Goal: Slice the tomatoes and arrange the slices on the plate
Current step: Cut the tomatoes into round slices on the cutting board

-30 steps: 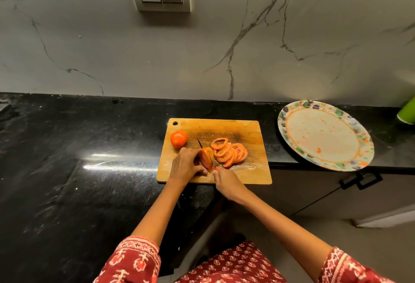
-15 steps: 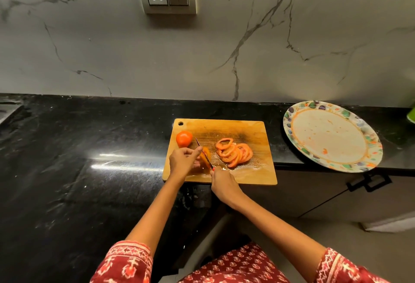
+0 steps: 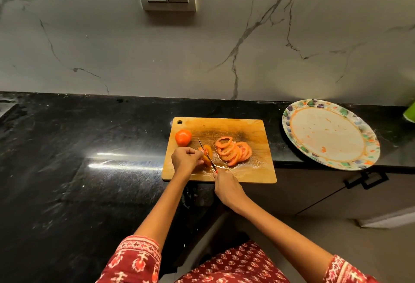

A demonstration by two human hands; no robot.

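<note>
I judge the task a little under half done. On the wooden cutting board I see 1 fanned pile of tomato slices, overlapping and lying right of the blade. My left hand has its fingers curled onto the last stub of the first tomato, pinching it steady near the middle of the board. My right hand is wrapped round the knife's handle at the board's near edge, and the knife blade runs away from me, set against the stub's right face. I cannot tell whether the edge is already biting in.

What is left, as I read it: finish this stub, then slice the 1 whole tomato sitting untouched at the board's far left corner, near the hanging hole. The plate stands well apart to the right on the black counter, carrying only juice smears and no slices, so the whole arranging step has not begun.
</note>
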